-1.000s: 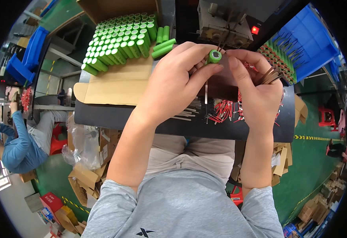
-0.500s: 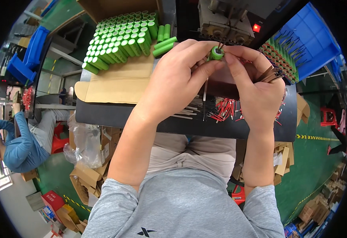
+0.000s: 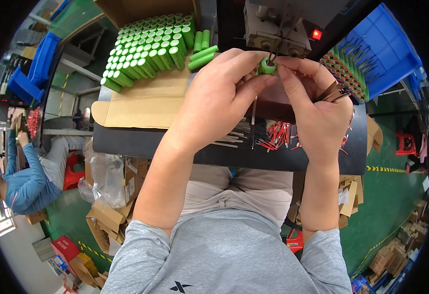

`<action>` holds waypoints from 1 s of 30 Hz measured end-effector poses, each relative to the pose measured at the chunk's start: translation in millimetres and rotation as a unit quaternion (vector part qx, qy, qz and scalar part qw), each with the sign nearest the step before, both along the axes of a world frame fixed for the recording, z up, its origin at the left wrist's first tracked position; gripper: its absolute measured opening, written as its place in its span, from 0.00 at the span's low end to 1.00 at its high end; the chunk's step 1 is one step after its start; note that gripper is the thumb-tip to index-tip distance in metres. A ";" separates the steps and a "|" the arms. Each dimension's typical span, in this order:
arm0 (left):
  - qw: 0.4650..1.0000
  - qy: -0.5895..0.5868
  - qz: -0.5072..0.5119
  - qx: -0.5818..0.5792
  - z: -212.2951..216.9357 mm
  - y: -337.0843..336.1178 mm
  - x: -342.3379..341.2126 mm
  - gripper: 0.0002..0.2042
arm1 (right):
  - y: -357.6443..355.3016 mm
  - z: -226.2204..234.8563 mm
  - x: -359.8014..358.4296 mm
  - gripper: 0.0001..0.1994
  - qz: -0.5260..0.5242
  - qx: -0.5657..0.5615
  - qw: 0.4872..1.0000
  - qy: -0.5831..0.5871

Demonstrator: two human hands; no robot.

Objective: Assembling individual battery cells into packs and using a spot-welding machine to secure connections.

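My left hand grips a green cylindrical cell end-up, right under the two prongs of a grey metal welding machine. My right hand pinches a thin metal strip against the top of the cell and holds a few more strips between its fingers. Both hands meet above the black table. Loose metal strips and short red wires lie on the table under the hands.
A block of many upright green cells stands on flattened cardboard at back left. A blue bin with more cells is at back right. Another person in blue sits at the left. Cardboard scraps litter the green floor.
Both hands have carried the green cell up and away from me, until its top end sits at the machine's prongs. The grip on the cell is unchanged.
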State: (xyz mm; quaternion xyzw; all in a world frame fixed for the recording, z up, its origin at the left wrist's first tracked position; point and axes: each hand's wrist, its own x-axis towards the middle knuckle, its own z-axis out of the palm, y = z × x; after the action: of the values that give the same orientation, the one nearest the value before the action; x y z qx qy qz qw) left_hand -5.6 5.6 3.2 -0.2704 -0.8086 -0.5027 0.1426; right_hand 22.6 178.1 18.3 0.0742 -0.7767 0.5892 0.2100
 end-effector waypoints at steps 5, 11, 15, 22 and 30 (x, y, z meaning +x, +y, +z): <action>1.000 0.021 -0.008 -0.002 -4.6 -3.7 -2.7 0.13 | -2.8 1.4 1.6 0.07 0.001 -0.006 1.000 -0.011; 0.999 -0.048 -0.017 0.016 2.8 -4.3 3.1 0.12 | -4.9 6.9 3.8 0.06 0.013 -0.047 0.998 -0.035; 0.998 -0.041 -0.048 -0.005 12.1 -6.9 11.5 0.13 | 6.4 10.7 15.1 0.06 0.050 -0.058 0.995 -0.068; 0.979 -0.100 -0.177 -0.010 27.6 4.0 50.3 0.12 | 49.9 30.0 57.8 0.17 0.159 0.010 0.983 -0.089; 0.817 -0.463 -0.284 0.196 -12.8 26.4 87.3 0.16 | 129.0 17.0 77.5 0.13 0.195 0.049 0.978 -0.060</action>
State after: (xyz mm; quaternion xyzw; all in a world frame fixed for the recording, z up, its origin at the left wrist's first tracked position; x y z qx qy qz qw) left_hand 81.7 32.0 -9.6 -0.1895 -0.5513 -0.7345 -0.3474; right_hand 100.0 307.1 35.2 0.1990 -0.7861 0.5838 0.0408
